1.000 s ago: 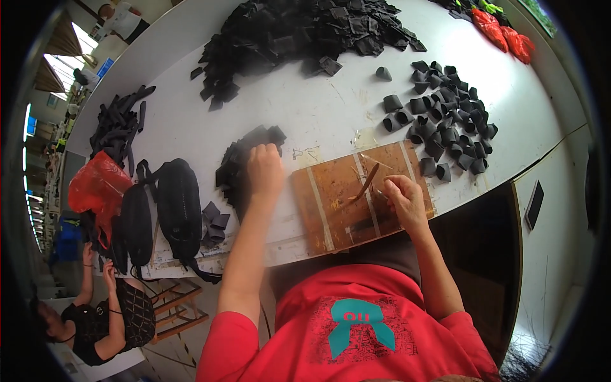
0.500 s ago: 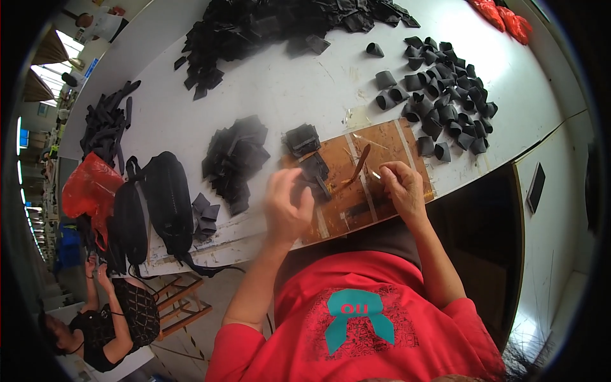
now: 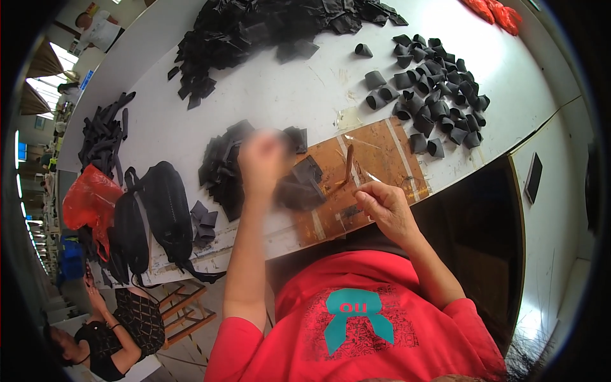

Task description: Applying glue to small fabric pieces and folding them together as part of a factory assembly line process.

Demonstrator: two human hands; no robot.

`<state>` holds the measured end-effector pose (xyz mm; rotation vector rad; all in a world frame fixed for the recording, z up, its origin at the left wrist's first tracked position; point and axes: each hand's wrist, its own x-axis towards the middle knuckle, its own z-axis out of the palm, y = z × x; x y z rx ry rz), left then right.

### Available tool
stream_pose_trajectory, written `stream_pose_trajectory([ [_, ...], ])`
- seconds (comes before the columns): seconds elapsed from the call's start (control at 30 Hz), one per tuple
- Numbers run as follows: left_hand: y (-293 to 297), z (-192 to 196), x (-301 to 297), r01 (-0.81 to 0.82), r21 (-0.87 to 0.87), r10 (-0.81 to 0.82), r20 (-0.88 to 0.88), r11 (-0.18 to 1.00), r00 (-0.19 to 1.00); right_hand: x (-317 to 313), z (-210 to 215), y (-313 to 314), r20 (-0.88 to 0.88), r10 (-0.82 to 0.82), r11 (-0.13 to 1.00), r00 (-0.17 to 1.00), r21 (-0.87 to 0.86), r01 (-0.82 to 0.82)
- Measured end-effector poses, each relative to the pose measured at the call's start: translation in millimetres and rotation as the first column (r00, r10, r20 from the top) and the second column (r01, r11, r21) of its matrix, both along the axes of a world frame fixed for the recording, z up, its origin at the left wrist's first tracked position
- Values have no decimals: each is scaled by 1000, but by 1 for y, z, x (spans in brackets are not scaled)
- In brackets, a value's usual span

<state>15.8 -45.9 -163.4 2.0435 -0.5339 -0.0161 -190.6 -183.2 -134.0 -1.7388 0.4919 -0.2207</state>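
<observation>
My left hand (image 3: 261, 162) is smeared by motion over the right side of a stack of flat black pieces (image 3: 221, 165); its fingers cannot be made out. Just right of its wrist, a few dark pieces (image 3: 304, 184) lie at the left edge of a brown board (image 3: 388, 143), partly blurred. Above the board's front part my right hand (image 3: 387, 209) is closed, thumb and fingertips pressed together; what they hold, if anything, is too small to name. A narrow brown stick (image 3: 349, 167) stands slanted on the board, left of that hand.
Rolled black pieces (image 3: 439, 95) spread at the right of the white table (image 3: 254, 89). A large black heap (image 3: 248, 32) lies at the back. Black bags (image 3: 167, 204), a red plastic bag (image 3: 92, 194) and dark strips (image 3: 102, 137) are at left. A co-worker (image 3: 105, 331) sits beyond.
My left hand has moved left and away from me, from the board to the black stack. The right hand has shifted slightly left and nearer. Dark pieces at the board's left edge lie differently.
</observation>
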Motion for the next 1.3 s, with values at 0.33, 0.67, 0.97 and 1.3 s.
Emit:
stream_pose_trajectory([
  [0.33,32,43,-52,381,-295,-479,-453,876,752,34,14,39,27,-5,999,1000,40,3],
  [0.67,43,11,-47,204,-419,-428,-556,885,712,47,-11,60,-3,-229,903,973,373,214],
  [0.97,43,20,-69,96,-176,-135,-226,980,965,33,-8,48,9,-213,815,977,554,173],
  [1.3,33,42,-92,-88,-542,-446,-764,836,466,29,-9,46,-2,-178,668,984,734,122],
])
